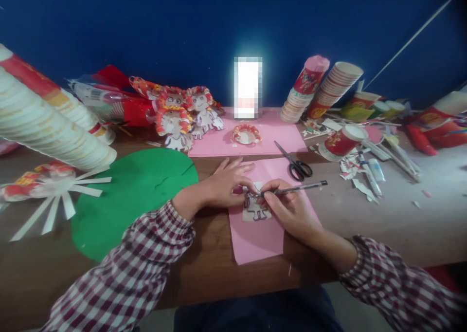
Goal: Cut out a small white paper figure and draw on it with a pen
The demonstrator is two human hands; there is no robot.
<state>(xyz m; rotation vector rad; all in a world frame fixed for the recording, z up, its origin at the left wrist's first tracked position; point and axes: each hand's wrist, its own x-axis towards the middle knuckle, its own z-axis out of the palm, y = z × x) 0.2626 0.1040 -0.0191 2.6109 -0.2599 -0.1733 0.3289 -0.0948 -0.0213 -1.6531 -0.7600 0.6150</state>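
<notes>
My right hand (294,210) grips a pen (301,188) with a clear barrel and black end, its tip down at a small piece of grey-white card. On this card (257,214) a little figure is outlined in dark purple. My left hand (222,186) lies open over the card's left side, some fingers spread on the pink paper and the index finger reaching the card's top edge. Underneath is a sheet of pink paper (255,249). Black-handled scissors (299,169) rest just beyond my right hand. The upper part of the drawing is partly hidden by my fingers.
A green round sheet (120,205) lies left, beside a cut paper cup (58,188) with splayed strips. Tall cup stacks (54,118) lean at far left; others (337,88) stand behind right. Finished paper figures (202,110) and a decorated ring (247,134) are behind. Scraps (363,188) litter the right.
</notes>
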